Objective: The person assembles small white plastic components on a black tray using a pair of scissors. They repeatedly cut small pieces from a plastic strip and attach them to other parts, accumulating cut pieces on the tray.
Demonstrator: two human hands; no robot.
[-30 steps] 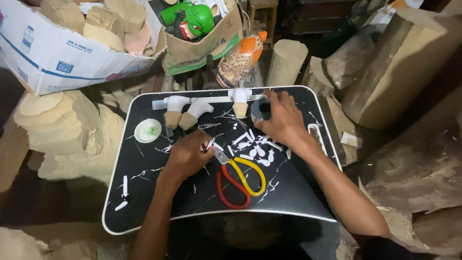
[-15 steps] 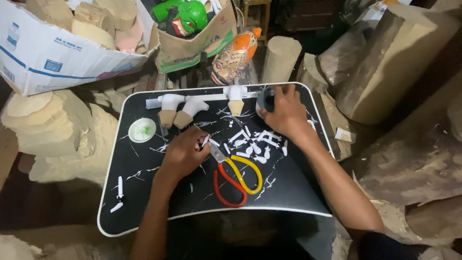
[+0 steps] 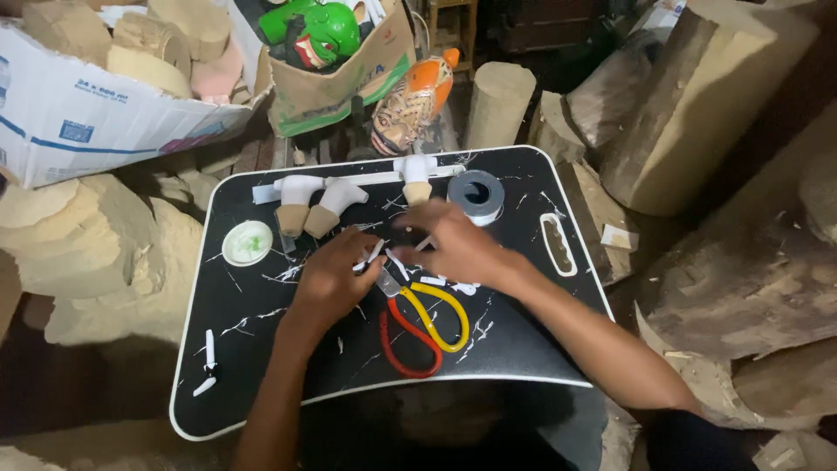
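The fingers of the left hand [image 3: 336,275] were curled down over a few small white strips [image 3: 370,257] on the black lap tray with a white rim [image 3: 261,349], pinching at them, though I could not tell whether any were truly gripped. The right hand [image 3: 458,244] reached across from the other side, its fingertips closed on a thin white sliver [image 3: 425,243] (blurred, so its shape was unclear), just above the left hand's knuckles.

Just below both hands lay scissors with one red loop handle and one yellow [image 3: 423,327], blades pointing up under the fingers. More white scraps were scattered over the tray. Toward its far edge stood three small cork-coloured pieces capped in white [image 3: 318,205], with a roll of grey tape [image 3: 477,194] to their right and a round pale green lid [image 3: 248,242] to their left.

Around the tray, the room was crowded: pale carved wood blocks [image 3: 96,244], rough logs [image 3: 706,96], a white cardboard box of wood pieces [image 3: 87,113], and a brown box holding a green painted mask [image 3: 327,35].
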